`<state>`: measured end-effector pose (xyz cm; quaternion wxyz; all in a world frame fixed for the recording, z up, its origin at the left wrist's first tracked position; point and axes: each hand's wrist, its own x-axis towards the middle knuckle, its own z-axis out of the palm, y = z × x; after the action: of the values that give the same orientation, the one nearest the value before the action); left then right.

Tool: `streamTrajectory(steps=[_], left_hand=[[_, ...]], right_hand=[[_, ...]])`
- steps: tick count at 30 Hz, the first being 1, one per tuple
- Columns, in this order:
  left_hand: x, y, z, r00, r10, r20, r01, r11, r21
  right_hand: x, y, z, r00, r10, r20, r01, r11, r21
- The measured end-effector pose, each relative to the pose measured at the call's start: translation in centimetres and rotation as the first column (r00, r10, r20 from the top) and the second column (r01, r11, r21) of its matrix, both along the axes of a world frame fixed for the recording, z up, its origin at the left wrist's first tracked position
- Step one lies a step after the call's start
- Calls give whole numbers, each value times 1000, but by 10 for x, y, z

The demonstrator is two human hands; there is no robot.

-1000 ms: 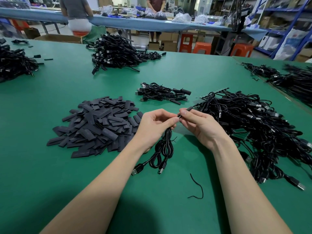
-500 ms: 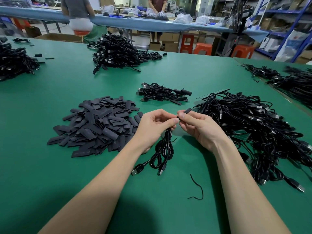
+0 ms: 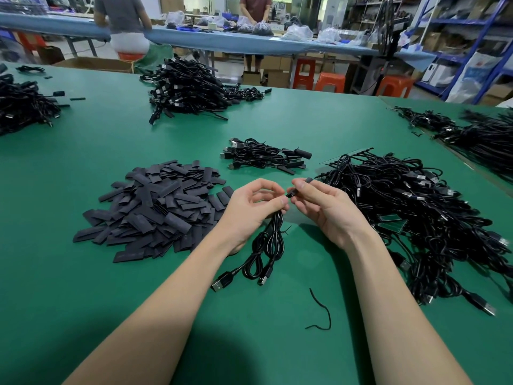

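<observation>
Fitting a sleeve onto a cable end seems to be the step in hand. The left hand [image 3: 249, 209] pinches the coiled black cable [image 3: 268, 245] between thumb and forefinger, just below its small plug [image 3: 291, 193]. The coil hangs down from that hand, and the connectors at its lower end rest on the green counter [image 3: 83, 301]. The right hand [image 3: 324, 209] has its fingers curled and holds a short grey sleeve [image 3: 308, 180], which shows at the forefinger tip, while its thumb comes against the plug. I cannot tell if the sleeve is already partly on the plug or only beside it.

Both hands meet above the counter, between the pile of flat sleeves [image 3: 155, 212] at the left and the big heap of loose cables [image 3: 416, 212] at the right. A small group of cables [image 3: 263, 157] lies behind the hands, probably the finished ones.

The next move, I think, calls for a steady left pinch, so that the plug does not turn, while the right hand opens the mouth of the sleeve and pushes it straight over the plug. The sleeve looks flat and soft, so it may fold or slip off if it comes at an angle.
</observation>
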<state>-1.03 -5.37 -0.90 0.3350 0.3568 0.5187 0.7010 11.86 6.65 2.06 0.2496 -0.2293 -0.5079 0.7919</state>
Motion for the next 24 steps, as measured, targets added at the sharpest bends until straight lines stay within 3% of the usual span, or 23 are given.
streamTrajectory(steps=[24], left_hand=[[1,-1,0,999,19,-47,-16,998,65]], right_hand=[[2,0,1,998,65,28,-66,997,35]])
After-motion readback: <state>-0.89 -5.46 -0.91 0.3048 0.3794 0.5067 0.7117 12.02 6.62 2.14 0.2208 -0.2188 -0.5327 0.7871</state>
